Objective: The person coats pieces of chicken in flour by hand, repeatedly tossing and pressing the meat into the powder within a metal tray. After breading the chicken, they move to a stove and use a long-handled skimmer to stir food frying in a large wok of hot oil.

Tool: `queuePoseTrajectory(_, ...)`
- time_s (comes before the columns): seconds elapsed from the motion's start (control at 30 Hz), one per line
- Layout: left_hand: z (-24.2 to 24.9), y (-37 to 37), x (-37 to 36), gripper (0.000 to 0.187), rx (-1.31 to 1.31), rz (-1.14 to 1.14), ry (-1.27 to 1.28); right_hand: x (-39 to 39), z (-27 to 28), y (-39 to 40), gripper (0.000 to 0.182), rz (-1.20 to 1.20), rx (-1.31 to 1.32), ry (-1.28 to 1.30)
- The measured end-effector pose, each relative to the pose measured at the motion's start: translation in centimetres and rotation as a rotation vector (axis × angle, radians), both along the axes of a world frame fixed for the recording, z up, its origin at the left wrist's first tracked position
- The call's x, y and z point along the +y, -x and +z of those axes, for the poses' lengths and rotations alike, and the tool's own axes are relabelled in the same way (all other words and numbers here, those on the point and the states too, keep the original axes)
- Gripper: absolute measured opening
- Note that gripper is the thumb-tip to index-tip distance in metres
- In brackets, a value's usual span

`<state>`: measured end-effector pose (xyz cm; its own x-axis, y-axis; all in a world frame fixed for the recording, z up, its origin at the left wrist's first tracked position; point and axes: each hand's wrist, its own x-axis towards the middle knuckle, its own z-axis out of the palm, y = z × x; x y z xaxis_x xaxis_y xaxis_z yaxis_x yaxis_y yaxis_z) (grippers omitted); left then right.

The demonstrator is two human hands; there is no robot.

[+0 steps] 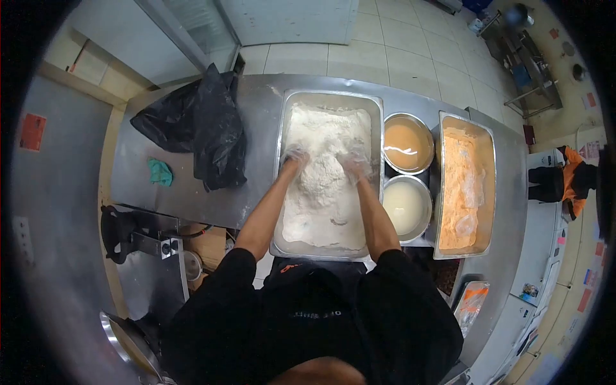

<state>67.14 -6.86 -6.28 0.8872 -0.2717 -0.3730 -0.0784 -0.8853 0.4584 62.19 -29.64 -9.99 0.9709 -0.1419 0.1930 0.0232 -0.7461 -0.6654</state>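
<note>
A deep steel pan (378, 109) of white flour (327, 173) stands in front of me. My left hand (296, 157), in a clear plastic glove dusted with flour, is in the flour by the left wall. My right hand (355, 165), gloved the same way, is in it near the right wall. Between them the flour rises in a loose heap, and flour hides the fingers of both hands. Just right of the pan are a round bowl of tan liquid (407, 142) and, nearer me, a bowl of pale cream liquid (405, 205).
Farther right is a steel pan (491, 186) of orange powder with clear plastic on it. A black plastic bag (218, 128) and a green cloth (160, 172) lie on the steel table (260, 96) at left. A person in orange and black (568, 176) is at far right.
</note>
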Motion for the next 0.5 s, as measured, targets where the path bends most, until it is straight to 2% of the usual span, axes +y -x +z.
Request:
queuePoseTrajectory(0.03, -3.2, -0.2, 0.1, 0.045, -0.082, -0.036, 0.005, 1.1, -0.1, -1.3, 0.048, 0.061, -0.085, -0.133)
queuePoseTrajectory(0.1, -8.5, -0.3, 0.0, 0.051, -0.223, -0.108, 0.010, 1.3, -2.2, -3.1, 0.056, 0.187, -0.070, -0.110)
queuePoseTrajectory(0.13, -9.6, 0.5, 0.3, 0.055, -0.249, -0.146, 0.025, 0.6, -5.5, -3.4, 0.060, 0.252, 0.038, 0.046)
queuePoseTrajectory(0.17, -7.8, 1.5, 0.6, 0.054, -0.170, -0.202, 0.035, 0.1, -7.4, -3.2, 0.064, 0.317, 0.148, 0.201)
queuePoseTrajectory(0.23, -3.2, 4.1, 1.6, 0.054, -0.009, -0.307, 0.055, 0.1, -7.2, -1.0, 0.061, 0.374, 0.418, -0.379)
queuePoseTrajectory(0.3, -1.7, 6.3, 2.6, 0.052, 0.187, -0.399, 0.025, 2.4, 6.9, 2.1, 0.054, 0.495, 0.576, 0.161)
queuePoseTrajectory(0.37, -1.8, 8.6, 3.2, 0.048, 0.435, -0.486, -0.049, 3.2, 4.5, 6.5, 0.048, 0.495, 0.400, 0.158)
queuePoseTrajectory(0.4, -2.6, 9.6, 3.7, 0.047, 0.362, -0.506, -0.060, 3.2, 4.6, 7.5, 0.045, 0.494, 0.311, 0.162)
queuePoseTrajectory(0.43, -3.3, 10.5, 4.1, 0.046, 0.289, -0.524, -0.069, 2.6, 4.8, 8.0, 0.049, 0.513, 0.435, 0.118)
queuePoseTrajectory(0.47, -3.9, 11.5, 4.4, 0.045, 0.216, -0.540, -0.075, 2.1, 7.9, 8.1, 0.054, 0.532, 0.559, 0.075)
queuePoseTrajectory(0.5, -0.5, 12.0, 3.7, 0.044, 0.146, -0.313, 0.073, 1.9, 11.1, 8.3, 0.055, 0.484, 0.639, 0.041)
